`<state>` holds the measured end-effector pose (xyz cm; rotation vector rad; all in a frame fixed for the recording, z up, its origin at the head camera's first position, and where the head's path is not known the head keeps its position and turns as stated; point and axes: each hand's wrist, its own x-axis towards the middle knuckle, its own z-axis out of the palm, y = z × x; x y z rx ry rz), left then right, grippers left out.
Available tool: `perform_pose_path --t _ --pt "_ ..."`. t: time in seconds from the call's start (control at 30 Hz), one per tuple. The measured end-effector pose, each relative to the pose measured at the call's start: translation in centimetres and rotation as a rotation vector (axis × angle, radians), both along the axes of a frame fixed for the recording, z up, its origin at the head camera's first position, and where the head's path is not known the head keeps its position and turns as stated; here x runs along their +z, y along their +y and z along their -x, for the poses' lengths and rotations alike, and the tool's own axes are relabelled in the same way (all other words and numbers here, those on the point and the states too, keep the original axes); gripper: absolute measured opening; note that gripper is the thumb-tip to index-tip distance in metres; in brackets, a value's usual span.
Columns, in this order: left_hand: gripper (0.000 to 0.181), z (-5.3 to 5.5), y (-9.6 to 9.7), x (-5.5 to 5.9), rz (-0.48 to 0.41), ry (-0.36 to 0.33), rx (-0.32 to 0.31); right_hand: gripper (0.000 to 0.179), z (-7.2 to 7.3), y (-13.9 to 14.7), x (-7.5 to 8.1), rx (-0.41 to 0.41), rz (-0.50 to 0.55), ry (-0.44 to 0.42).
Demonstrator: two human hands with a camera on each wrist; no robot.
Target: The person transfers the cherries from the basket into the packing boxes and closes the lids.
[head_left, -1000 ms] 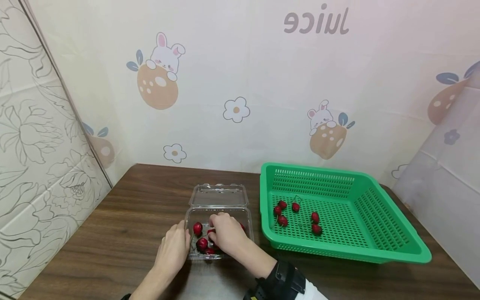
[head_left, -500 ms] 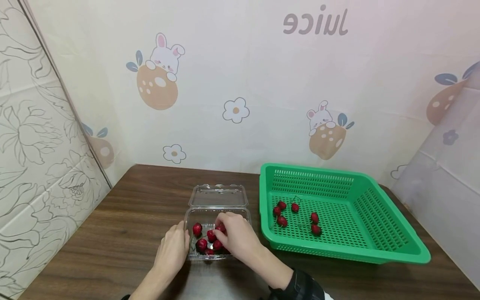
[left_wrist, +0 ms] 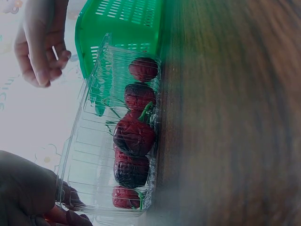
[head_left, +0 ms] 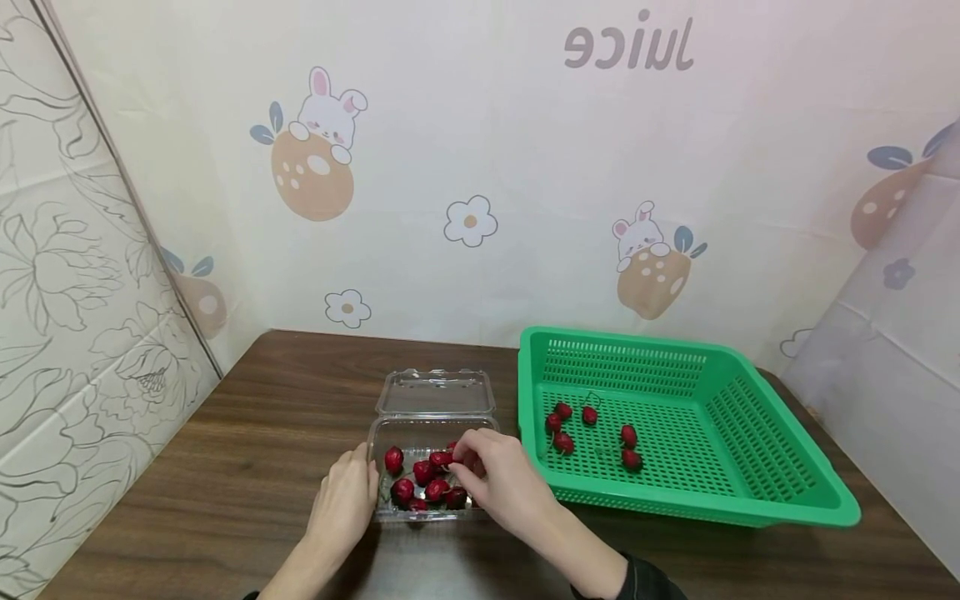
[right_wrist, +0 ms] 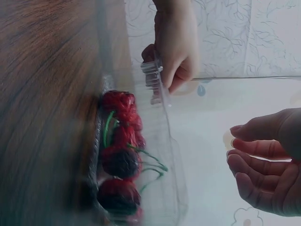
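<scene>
A clear plastic clamshell box [head_left: 427, 429] stands on the table with its lid [head_left: 437, 394] tipped back. Inside lie several dark red cherries [head_left: 423, 473], some with green stems. My left hand [head_left: 343, 496] grips the box's left side; the right wrist view shows that hand's [right_wrist: 176, 52] fingers bent over the rim. Over the right part of the box is my right hand [head_left: 510, 483], partly covering the cherries there. In the right wrist view this hand [right_wrist: 265, 162] has relaxed fingers, thumb apart from them, and nothing held.
To the right of the box, a green plastic basket [head_left: 780, 492] takes up much of the brown wooden table [head_left: 247, 450]. Several more cherries [head_left: 564, 442] lie in its left half. A printed cloth [head_left: 480, 275] hangs behind the table.
My right hand has drawn back rightward from the middle of the box and its fingers have loosened, uncovering more cherries. My left hand stays at the box's side.
</scene>
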<state>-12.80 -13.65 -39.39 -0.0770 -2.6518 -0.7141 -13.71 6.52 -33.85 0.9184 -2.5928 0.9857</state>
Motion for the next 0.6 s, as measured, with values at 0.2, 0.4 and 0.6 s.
perform_pose_path --t 0.2,0.4,0.6 --pt "0.017 0.0 0.0 0.0 0.001 0.004 0.002 0.01 -0.5 1.4 0.6 -0.029 0.007 0.032" --pt "0.015 0.0 0.0 0.0 0.001 0.007 -0.001 0.011 -0.7 2.8 1.3 -0.079 -0.001 0.054" --pt "0.017 0.0 0.1 -0.1 0.0 0.004 0.002 0.016 -0.6 4.5 1.7 -0.117 -0.007 0.134"
